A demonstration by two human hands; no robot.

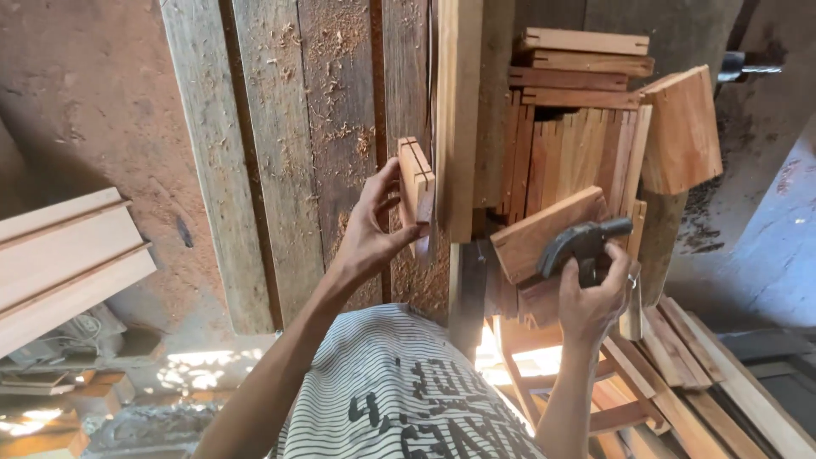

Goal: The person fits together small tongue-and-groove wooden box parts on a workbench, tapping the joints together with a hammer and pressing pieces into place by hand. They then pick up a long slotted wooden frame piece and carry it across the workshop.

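Left hand [367, 231] fingers pinching a small notched wood block [416, 182], pressing it against an upright pale board [458, 110]. Right hand [591, 302] fingers wrapping closed around a dark hammer [581, 242], head lying just above them. Beyond the fingers, stacked wood pieces [578, 110] crowding the sawdust-strewn bench [280, 144].

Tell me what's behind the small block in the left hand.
Behind the small wooden block, held by the left hand, stand sawdust-covered planks. The upright board is beside it. Their contact is hidden.
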